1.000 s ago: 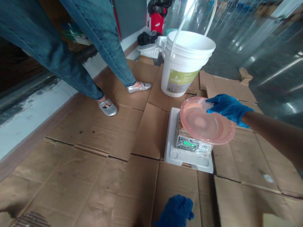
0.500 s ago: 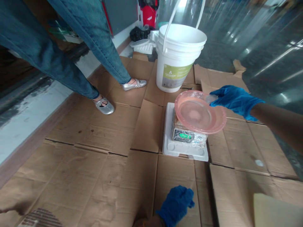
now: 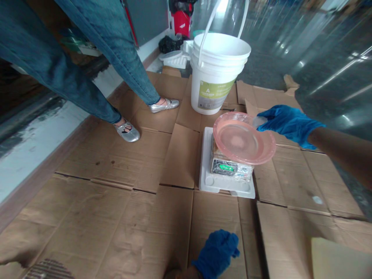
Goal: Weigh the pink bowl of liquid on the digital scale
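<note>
**Pink plastic plate** (image 3: pixel 243 138): translucent, round, with a raised rim, held directly over the digital scale (image 3: pixel 229 167) and overlapping it from this viewpoint. Its hollow face is tilted up toward the head camera. Whether its underside touches the scale cannot be told.

The gloved right hand (image 3: pixel 290 126), in a blue nitrile glove, comes in from the side of the scale away from the person's body. It pinches the plate's rim between thumb and fingers, with a small clear object (image 3: pixel 258 122) pressed against the rim at the fingertips. A single edge grip leaves the opposite rim unsupported, so steadiness depends on firm finger pressure.

The gloved left hand (image 3: pixel 216 254) lies nearer the camera than the scale, well apart from it. Its fingers are drawn together, and whether they hold anything cannot be told.

The scale's green display faces the person, and its reading is too small to make out. The scale rests on a white foam tray (image 3: pixel 205 182), surrounded by flattened cardboard sheets (image 3: pixel 174 217). A white plastic bucket (image 3: pixel 216 73) stands beyond the scale. To its left stand a co-worker's denim-clad legs (image 3: pixel 84 50) and silver flats (image 3: pixel 128 133).
</note>
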Tool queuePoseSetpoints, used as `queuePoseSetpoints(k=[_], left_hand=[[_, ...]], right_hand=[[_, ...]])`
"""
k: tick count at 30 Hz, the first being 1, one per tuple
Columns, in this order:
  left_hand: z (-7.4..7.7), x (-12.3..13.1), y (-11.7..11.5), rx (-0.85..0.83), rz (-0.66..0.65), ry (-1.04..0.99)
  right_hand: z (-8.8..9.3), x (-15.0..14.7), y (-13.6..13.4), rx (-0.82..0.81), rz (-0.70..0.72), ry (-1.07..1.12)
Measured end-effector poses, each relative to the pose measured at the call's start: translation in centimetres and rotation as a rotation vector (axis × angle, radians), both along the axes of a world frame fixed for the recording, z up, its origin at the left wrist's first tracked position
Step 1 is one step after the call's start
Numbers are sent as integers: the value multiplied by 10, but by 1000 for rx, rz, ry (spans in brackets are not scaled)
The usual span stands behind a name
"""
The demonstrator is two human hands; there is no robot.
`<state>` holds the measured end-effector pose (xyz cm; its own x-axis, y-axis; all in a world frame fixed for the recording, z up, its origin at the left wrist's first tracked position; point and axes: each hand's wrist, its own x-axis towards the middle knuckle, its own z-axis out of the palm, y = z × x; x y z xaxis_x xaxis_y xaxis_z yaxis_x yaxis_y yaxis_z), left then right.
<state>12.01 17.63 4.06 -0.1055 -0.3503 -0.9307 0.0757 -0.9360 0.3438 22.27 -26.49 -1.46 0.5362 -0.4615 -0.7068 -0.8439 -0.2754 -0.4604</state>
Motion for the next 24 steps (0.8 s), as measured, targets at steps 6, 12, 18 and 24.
queuePoseSetpoints(k=[6,12,18,24], left_hand=[[-2,2,4,-40,-70,-16],[-6,-5,4,194,149,11],[-14,-16,13,296,299,33],[-7,-10,7,225,246,20]], right_hand=[[-19,1,-9,-220,378,56],[-24,3,-8,-346,656,81],[-18,4,-2,-370,703,100],[-17,1,-8,-348,599,97]])
